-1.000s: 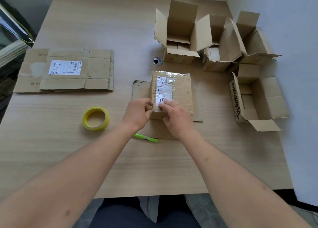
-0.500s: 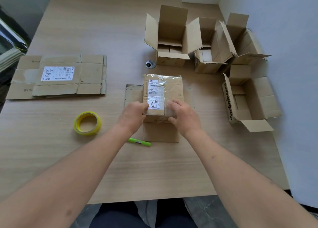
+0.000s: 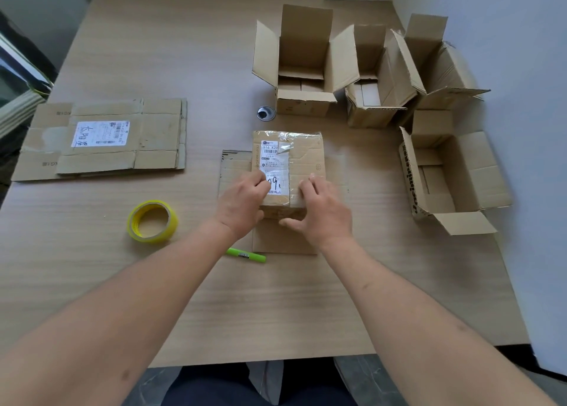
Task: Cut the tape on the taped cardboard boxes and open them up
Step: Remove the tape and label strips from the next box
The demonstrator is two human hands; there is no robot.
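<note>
- I see the taped box [image 3: 302, 160] lying flat on a cardboard sheet [image 3: 283, 240] on the counter [image 3: 184, 52], under both my hands; clear tape and a white label [image 3: 274, 168] cover its top
- My left hand [image 3: 242, 204] grips the box's near left edge, fingers curled over the label; my right hand [image 3: 325, 212] holds the near right corner, fingers on top, thumb against the front face
- Left of my left hand sits a yellow tape roll [image 3: 152, 221]; further left and beyond it lies a flattened carton [image 3: 104, 138]
- Just below my left wrist lies a green cutter [image 3: 246, 255]
- Beyond my hands stand three opened boxes [image 3: 302, 65]; to the right of my right hand a fourth open box [image 3: 448, 172] lies on its side
</note>
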